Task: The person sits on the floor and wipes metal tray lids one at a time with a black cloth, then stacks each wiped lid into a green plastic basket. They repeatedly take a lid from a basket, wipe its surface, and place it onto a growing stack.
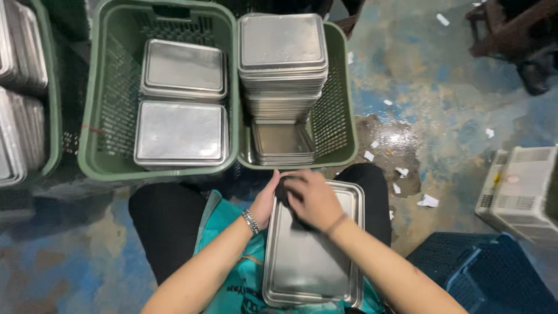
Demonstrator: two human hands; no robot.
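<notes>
While the person sits with a teal apron (232,279) over dark trousers, a rectangular steel tray (311,261) lies lengthwise across the lap, its hollow side up. The right hand (314,200) rests on the tray's far end, fingers curled down onto a small dark cloth (283,191) that it presses against the metal. The left hand (266,200), with a metal bracelet (250,221) at the wrist, lies against the tray's far left corner, its fingers hidden behind the right hand, so whether it grips the rim cannot be told.

Just beyond the knees stand two green plastic crates on the floor. The left crate (99,116) holds two stacks of trays (181,132) turned bottom up, one behind the other. The right crate (343,116) holds a low stack of trays (283,142) hollow side up at its near end and a tall stack (283,58) bottom up behind it.

Further left, another crate (55,87) holds more trays standing on edge. The wet, stained floor (430,99) to the right is dotted with scraps of white paper (428,202); a white crate (520,192) and a dark blue crate (488,279) stand at the right edge.
</notes>
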